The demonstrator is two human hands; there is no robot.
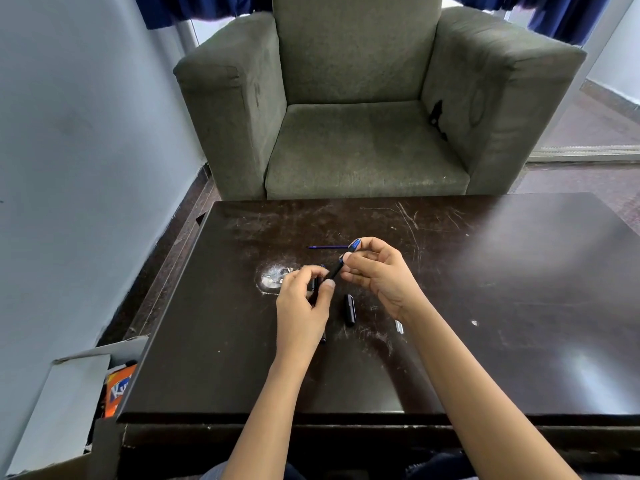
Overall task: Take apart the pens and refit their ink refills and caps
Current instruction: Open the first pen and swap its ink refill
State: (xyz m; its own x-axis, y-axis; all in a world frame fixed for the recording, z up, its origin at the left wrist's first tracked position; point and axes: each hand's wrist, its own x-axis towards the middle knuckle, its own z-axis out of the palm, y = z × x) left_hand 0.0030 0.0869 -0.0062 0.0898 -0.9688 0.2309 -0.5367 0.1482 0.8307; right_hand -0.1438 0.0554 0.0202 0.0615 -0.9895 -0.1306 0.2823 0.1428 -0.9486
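Both hands hold one black pen barrel (335,271) with a blue end (356,243) above the dark table (502,306). My left hand (304,303) pinches its lower end; my right hand (375,271) grips its upper part near the blue end. A thin blue ink refill (327,247) lies on the table just beyond the hands. A black pen cap (350,309) lies between my wrists. Another black pen part (323,337) shows partly under my left hand. A small clear piece (399,326) lies by my right wrist.
A worn white patch (272,277) marks the tabletop left of my hands. A grey-green armchair (363,98) stands behind the table. An open cardboard box (69,393) with an orange packet (117,389) sits on the floor at the left, by the wall.
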